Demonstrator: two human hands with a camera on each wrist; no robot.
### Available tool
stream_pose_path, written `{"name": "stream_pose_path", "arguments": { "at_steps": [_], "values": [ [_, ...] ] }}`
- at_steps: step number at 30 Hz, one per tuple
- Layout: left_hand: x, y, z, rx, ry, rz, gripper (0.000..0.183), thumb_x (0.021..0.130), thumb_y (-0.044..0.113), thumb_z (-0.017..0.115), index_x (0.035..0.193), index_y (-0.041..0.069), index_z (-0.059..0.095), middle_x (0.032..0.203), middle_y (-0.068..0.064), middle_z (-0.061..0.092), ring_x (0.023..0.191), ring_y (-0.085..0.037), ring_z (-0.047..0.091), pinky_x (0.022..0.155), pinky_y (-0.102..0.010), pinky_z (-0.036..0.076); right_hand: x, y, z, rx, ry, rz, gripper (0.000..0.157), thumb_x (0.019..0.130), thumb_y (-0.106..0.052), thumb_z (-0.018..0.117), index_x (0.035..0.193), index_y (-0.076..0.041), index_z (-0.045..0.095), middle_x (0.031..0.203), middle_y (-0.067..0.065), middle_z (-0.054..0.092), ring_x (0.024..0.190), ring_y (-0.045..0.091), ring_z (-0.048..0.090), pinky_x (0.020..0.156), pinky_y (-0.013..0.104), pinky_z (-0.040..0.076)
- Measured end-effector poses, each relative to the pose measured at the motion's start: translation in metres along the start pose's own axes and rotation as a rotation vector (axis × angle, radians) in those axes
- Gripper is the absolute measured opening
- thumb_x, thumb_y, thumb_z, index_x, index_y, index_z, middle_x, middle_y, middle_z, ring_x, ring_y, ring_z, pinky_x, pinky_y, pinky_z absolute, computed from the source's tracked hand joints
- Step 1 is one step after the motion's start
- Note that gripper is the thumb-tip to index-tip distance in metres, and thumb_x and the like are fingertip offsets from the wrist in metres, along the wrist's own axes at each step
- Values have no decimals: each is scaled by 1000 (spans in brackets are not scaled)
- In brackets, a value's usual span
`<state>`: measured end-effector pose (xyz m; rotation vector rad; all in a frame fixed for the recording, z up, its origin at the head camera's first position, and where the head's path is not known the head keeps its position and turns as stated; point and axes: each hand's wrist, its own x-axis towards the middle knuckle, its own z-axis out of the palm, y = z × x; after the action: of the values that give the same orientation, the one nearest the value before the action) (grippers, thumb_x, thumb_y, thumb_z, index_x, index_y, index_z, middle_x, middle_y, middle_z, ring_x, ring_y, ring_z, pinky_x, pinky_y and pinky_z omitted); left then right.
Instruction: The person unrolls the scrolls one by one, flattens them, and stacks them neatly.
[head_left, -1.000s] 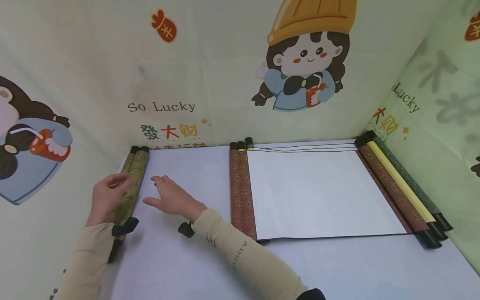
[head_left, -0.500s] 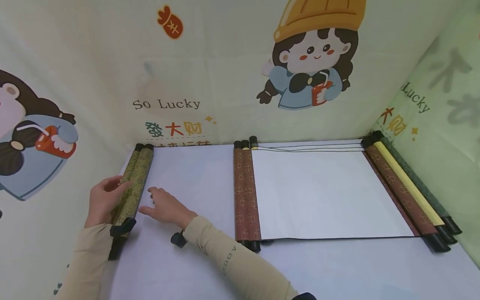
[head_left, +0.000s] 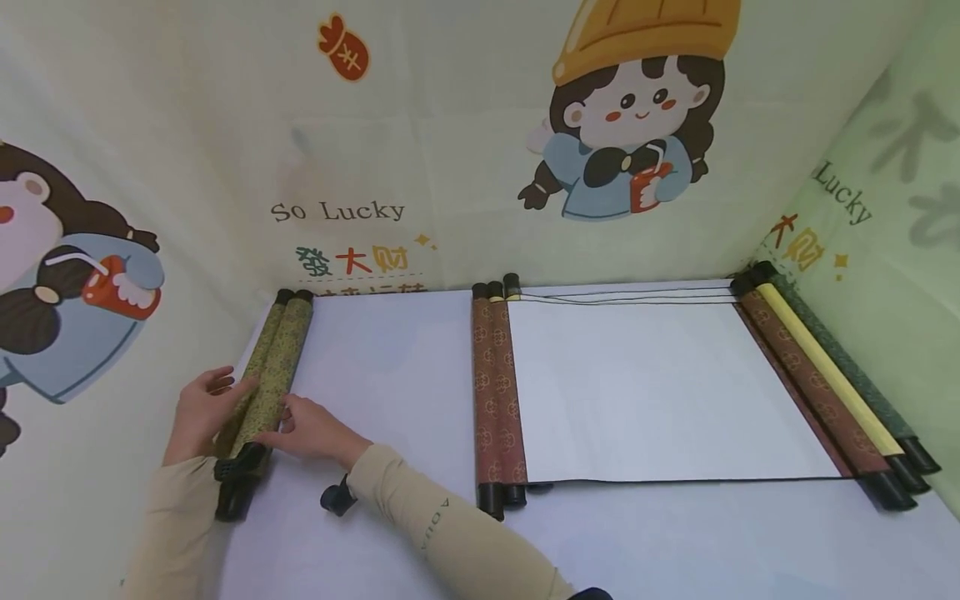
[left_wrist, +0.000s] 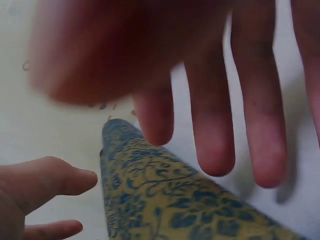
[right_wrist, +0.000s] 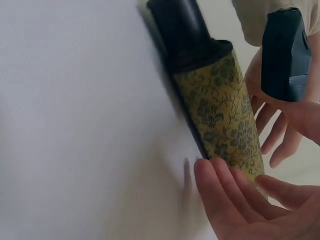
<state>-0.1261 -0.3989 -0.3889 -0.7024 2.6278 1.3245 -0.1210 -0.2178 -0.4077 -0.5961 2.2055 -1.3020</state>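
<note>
A pair of rolled hanging scrolls [head_left: 276, 375] in yellow-green floral brocade with black rod ends lies at the table's left edge. My left hand [head_left: 204, 410] is at their left side, its thumb reaching over the rolls. In the left wrist view, that left hand [left_wrist: 45, 187] has its thumb and a finger loosely extended beside the brocade. On the rolls' right side is my right hand [head_left: 311, 429]. In the right wrist view, the fingertips [right_wrist: 202, 167] of this hand are at the near scroll's edge, and its thumb lies by the brocade. Neither hand's fingers curl round a roll.
An unrolled scroll sheet [head_left: 667, 392], white, lies to the right. Red-brown patterned rolls [head_left: 498, 392] flank its left side. More rolls in red-brown, yellow [head_left: 832, 367] and dark green stand at its right edge. A printed cloth backdrop [head_left: 465, 142] rises behind the table.
My right hand has moved left and slightly down to the yellow-green scrolls. My left hand has shifted a little lower along their left side. The view has turned slightly left.
</note>
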Motion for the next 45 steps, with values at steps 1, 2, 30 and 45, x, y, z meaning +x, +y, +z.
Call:
{"name": "stream_pose_path", "arguments": {
  "at_steps": [1,2,30,45],
  "values": [
    [1,-1,-1,4,-15,-3,84,97,46,56,154,-5,22,153,-34,29,139,-48,32,103,-58,39,1,0,1,17,-5,3,61,95,-37,67,145,-8,46,125,-1,65,101,1,64,79,14,48],
    [2,-2,-3,6,-34,-8,85,97,46,56,154,-6,20,154,-35,27,139,-49,31,106,-61,36,1,0,2,28,-8,6,61,95,-37,66,145,-9,46,126,-1,65,102,1,64,80,14,48],
    [7,-15,-18,88,-303,-119,102,93,65,52,158,0,8,158,-37,9,143,-54,18,103,-72,32,9,12,6,106,53,56,58,93,-34,69,141,-10,48,111,-2,69,93,-1,64,77,15,48],
    [-2,-17,-10,141,-296,16,98,91,52,66,157,-2,16,150,-39,29,132,-49,45,98,-53,49,2,15,1,-79,139,-70,65,83,-41,79,131,-5,53,116,2,65,101,3,60,76,10,45]
  ]
}}
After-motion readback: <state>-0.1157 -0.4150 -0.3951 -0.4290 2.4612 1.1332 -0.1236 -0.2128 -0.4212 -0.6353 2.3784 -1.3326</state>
